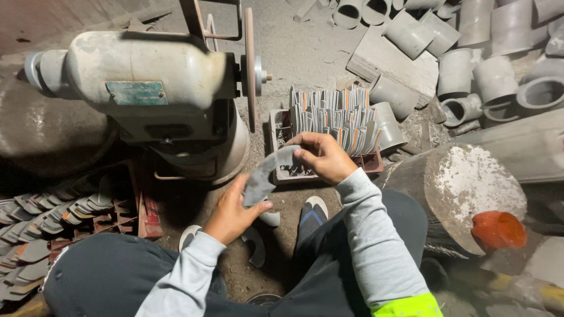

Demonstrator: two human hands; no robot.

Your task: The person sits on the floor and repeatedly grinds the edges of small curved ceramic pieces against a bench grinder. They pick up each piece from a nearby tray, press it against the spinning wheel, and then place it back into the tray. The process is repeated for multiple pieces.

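Head view: both hands grip one curved grey plastic strip [265, 174].
Left hand [230, 215] pinches lower end, right hand [322, 155] upper end.

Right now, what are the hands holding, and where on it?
Both hands hold one curved grey strip: the right hand pinches its upper end, the left hand grips its lower end.

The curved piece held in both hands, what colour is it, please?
Dull grey curved piece, in the head view.
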